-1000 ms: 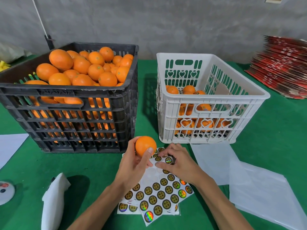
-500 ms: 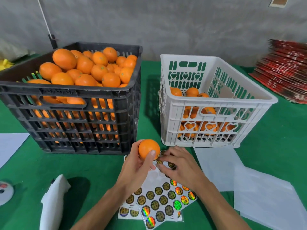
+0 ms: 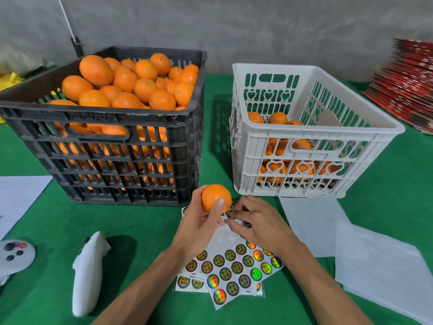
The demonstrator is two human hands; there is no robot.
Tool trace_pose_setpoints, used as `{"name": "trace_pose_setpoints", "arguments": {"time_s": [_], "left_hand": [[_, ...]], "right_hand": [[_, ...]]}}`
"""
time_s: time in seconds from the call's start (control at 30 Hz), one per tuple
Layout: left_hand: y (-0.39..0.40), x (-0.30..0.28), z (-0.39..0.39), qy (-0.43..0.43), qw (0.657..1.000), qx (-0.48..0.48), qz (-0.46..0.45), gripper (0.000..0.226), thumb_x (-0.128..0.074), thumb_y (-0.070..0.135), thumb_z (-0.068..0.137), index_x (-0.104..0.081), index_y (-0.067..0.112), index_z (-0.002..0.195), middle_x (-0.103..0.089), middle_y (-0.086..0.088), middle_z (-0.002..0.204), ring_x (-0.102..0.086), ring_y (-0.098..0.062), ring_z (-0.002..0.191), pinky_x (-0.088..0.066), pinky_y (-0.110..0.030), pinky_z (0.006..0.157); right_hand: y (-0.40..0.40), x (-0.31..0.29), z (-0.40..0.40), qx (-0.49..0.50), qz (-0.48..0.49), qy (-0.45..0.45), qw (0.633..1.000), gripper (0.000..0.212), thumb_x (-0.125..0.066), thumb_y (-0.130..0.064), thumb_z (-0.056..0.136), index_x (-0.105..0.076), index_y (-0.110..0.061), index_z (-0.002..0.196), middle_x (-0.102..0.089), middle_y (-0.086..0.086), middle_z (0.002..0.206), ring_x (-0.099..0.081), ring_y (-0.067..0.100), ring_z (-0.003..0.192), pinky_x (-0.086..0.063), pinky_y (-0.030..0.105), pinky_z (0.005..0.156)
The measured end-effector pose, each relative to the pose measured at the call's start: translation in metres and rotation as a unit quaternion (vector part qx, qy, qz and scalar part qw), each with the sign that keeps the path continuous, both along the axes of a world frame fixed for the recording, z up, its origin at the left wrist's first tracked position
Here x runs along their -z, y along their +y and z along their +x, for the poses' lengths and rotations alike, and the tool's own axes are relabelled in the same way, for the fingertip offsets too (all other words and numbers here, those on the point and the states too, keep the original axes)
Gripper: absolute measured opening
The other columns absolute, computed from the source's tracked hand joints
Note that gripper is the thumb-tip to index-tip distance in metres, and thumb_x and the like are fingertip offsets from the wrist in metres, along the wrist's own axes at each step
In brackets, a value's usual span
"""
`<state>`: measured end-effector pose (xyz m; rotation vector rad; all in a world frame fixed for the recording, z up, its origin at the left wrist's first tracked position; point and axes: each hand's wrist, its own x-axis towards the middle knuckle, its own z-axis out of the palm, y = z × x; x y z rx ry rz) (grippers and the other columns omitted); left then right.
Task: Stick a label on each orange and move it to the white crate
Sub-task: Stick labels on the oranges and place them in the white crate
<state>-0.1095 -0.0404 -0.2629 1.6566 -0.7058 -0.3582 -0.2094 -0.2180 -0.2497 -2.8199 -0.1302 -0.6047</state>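
Two crates are set on the green table (image 3: 58,231). The black crate (image 3: 112,158) stands left of the white crate (image 3: 304,160), with a strip of green cloth between them. The black crate is heaped with oranges (image 3: 131,90) above its rim; about twenty show on top, and more are seen through the slats. In the white crate a shallow layer of oranges (image 3: 277,118) is held: three are seen over the near wall, others only through the heart-shaped openings, so the full number cannot be told.

One orange (image 3: 214,197) is held in front of the gap between the crates, just before the near left corner of the white crate. It is round, evenly bright orange and smooth; no label can be made out on the side shown. It is gripped by the left hand (image 3: 199,227), thumb across its front and fingers curled behind.

The right hand (image 3: 255,222) is laid, fingers bent, on the label sheets (image 3: 234,270), before the white crate; its fingertips are at a label beside the orange, but whether one is pinched cannot be told. At least two overlapping sheets of round gold and holographic labels are seen.

Before the white crate, to its right, white paper sheets (image 3: 375,266) are spread. Two white controllers are placed before the black crate, one (image 3: 86,273) long, one (image 3: 14,256) with buttons.
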Motion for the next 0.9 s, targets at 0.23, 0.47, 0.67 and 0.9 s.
{"name": "trace_pose_setpoints", "arguments": {"time_s": [0.23, 0.47, 0.67, 0.9], "left_hand": [[0.0, 0.001, 0.0, -0.001, 1.0, 0.004, -0.007, 0.058, -0.049, 0.078, 0.091, -0.041, 0.042, 0.135, -0.072, 0.002, 0.096, -0.074, -0.011, 0.078, -0.054, -0.018, 0.07], [-0.001, 0.006, 0.002, 0.005, 1.0, 0.0, 0.008, 0.055, -0.046, 0.083, 0.089, -0.039, 0.05, 0.133, -0.073, 0.002, 0.094, -0.073, -0.01, 0.08, -0.053, -0.024, 0.073], [0.001, -0.001, -0.001, 0.025, 1.0, 0.006, -0.017, 0.057, -0.048, 0.078, 0.092, -0.043, 0.042, 0.136, -0.071, 0.007, 0.092, -0.069, -0.008, 0.076, -0.052, -0.022, 0.072], [-0.007, -0.065, -0.01, 0.104, 0.986, 0.034, -0.128, 0.044, -0.053, 0.059, 0.101, -0.054, 0.034, 0.137, -0.071, 0.009, 0.117, -0.07, -0.013, 0.11, -0.057, -0.029, 0.09]], "right_hand": [[0.004, 0.001, -0.003, 0.01, 0.061, 0.022, 0.998, 0.026, -0.063, -0.033, 0.1, -0.082, -0.015, 0.102, -0.063, -0.004, 0.096, -0.056, 0.014, 0.091, -0.049, 0.031, 0.076], [0.011, -0.003, 0.006, 0.154, 0.403, -0.054, 0.901, 0.013, -0.07, -0.02, 0.095, -0.079, -0.023, 0.086, -0.064, -0.006, 0.088, -0.062, 0.012, 0.085, -0.052, 0.032, 0.081], [0.051, -0.027, 0.008, 0.127, 0.255, -0.151, 0.947, 0.016, -0.064, -0.025, 0.101, -0.078, -0.018, 0.104, -0.058, -0.01, 0.099, -0.061, 0.012, 0.093, -0.052, 0.03, 0.077], [0.058, -0.071, -0.006, 0.107, -0.051, -0.142, 0.983, 0.068, -0.057, -0.042, 0.093, -0.044, -0.011, 0.152, -0.045, 0.002, 0.156, -0.046, 0.014, 0.14, -0.039, 0.031, 0.116]]}}
